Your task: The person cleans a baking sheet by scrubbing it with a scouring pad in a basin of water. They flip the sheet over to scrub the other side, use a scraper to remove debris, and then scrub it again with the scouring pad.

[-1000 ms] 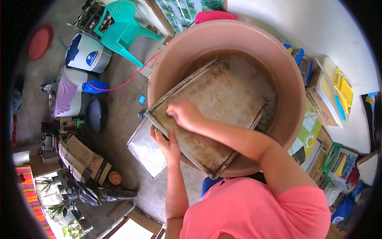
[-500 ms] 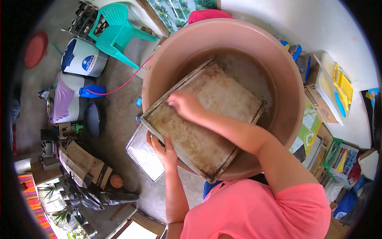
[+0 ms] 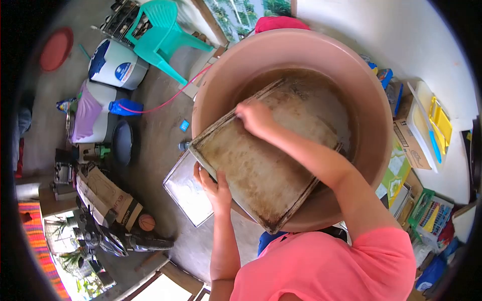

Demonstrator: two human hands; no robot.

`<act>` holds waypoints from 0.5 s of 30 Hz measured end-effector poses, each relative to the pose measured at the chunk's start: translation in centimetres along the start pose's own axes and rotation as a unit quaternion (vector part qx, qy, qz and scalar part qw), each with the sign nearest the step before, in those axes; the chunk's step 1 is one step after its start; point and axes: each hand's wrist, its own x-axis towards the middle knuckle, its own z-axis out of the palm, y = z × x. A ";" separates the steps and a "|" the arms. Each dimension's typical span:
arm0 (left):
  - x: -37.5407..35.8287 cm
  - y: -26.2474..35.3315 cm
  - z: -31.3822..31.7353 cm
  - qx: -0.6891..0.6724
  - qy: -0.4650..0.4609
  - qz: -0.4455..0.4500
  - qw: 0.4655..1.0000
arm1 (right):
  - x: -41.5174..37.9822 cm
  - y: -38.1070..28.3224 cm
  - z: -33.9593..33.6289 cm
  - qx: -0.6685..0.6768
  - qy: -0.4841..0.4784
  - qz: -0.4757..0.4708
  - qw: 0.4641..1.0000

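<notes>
A stained, rimmed metal baking tray (image 3: 266, 170) rests at a slant over the near rim of a large pinkish-brown tub (image 3: 374, 135), its far end down in murky water. My left hand (image 3: 215, 189) grips the tray's lower left edge, with the thumb on the rim. On the upper left side of the tray lies my right hand (image 3: 255, 118), fingers curled closed against the surface by the raised rim. What those fingers hold, if anything, is hidden. A second, shinier metal tray (image 3: 190, 189) is on the floor beside the tub, partly behind my left hand.
A green plastic chair (image 3: 158, 37) stands at the far left of the tub. A pink hose (image 3: 170, 100) runs from a blue container (image 3: 125, 107) towards the tub. To the right are a cardboard box (image 3: 411, 143) and a basket (image 3: 434, 213). A basketball (image 3: 146, 222) sits lower left.
My right hand has slid up along the tray's left rim, away from me. My left hand keeps its hold on the edge. The whole view has shifted slightly.
</notes>
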 end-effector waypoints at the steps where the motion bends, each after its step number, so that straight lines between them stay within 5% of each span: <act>1: 0.0 0.1 0.0 -0.002 0.001 -0.003 1.000 | -0.5 -2.4 0.8 0.064 -0.017 -0.019 0.998; 5: 0.2 0.5 0.0 0.013 0.006 -0.006 1.000 | -0.4 -11.1 3.6 0.139 -0.063 -0.135 0.979; 9: 0.0 0.2 -0.1 0.012 0.012 0.004 1.000 | -0.1 -8.8 3.8 0.109 -0.010 -0.124 0.986; 12: 0.1 0.1 0.3 0.037 0.018 0.017 0.999 | 1.8 -2.7 1.5 0.039 -0.003 0.000 0.999; 15: 0.2 -0.1 0.2 0.040 0.019 0.021 0.999 | 0.1 -7.2 1.9 0.029 -0.028 -0.088 0.995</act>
